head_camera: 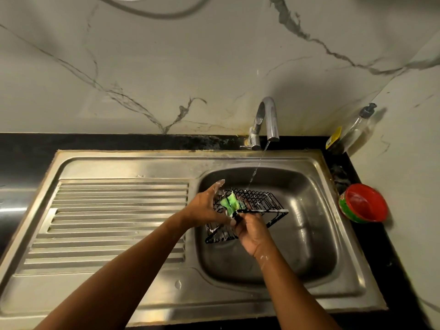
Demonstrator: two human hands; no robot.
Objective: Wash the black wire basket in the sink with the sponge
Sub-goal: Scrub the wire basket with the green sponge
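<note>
The black wire basket (259, 202) is held tilted over the steel sink bowl (309, 210), with white suds along its rim. My left hand (207, 206) holds a green sponge (230, 203) against the basket's left end; its fingers reach up over the wires. My right hand (250, 228) grips the basket's near rim from below. A thin stream of water from the tap (267, 120) falls just behind the basket.
A ribbed steel draining board (114, 217) lies left of the bowl. A red and green bowl (363, 203) sits on the black counter to the right. A clear soap bottle (354, 129) and a yellow item (333, 138) stand in the back right corner.
</note>
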